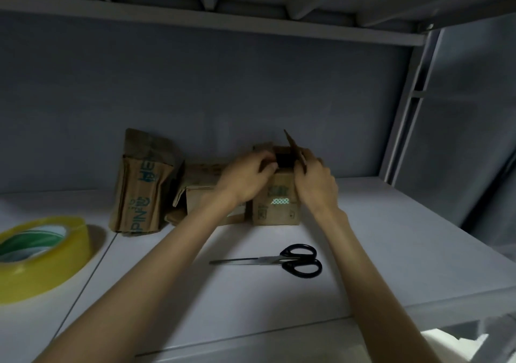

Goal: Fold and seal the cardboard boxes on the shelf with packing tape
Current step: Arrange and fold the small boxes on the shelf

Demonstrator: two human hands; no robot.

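Two hands work the top of one small cardboard box (pixel 276 200) standing upright toward the back edge of the shelf (pixel 391 251), right of centre; left hand (pixel 245 175) has fingers curled over the left top flap, pressing it inward over the opening; right hand (pixel 315 181) pinches the right flap (pixel 293 147), which stands up nearly vertical, not yet folded; opening between them reads dark, contents cannot be told; step in hand looks like folding the top flaps shut, no tape on this box yet as far as visible; next move probably calls for bringing the right flap down to meet the left, holding the seam flat with one hand, then reaching for tape; just left of this box a second box (pixel 201 192) lies on its side behind the left forearm, flaps loose, inside hidden; further left a stack of flattened boxes (pixel 142 189) stands upright near the back edge; scissors (pixel 279 260) lie shut near the middle of the surface, between the forearms, handles to the right; yellow tape roll (pixel 36 253) sits at the left edge toward the front, well apart from both hands; white stuff at the front right corner, unclear.
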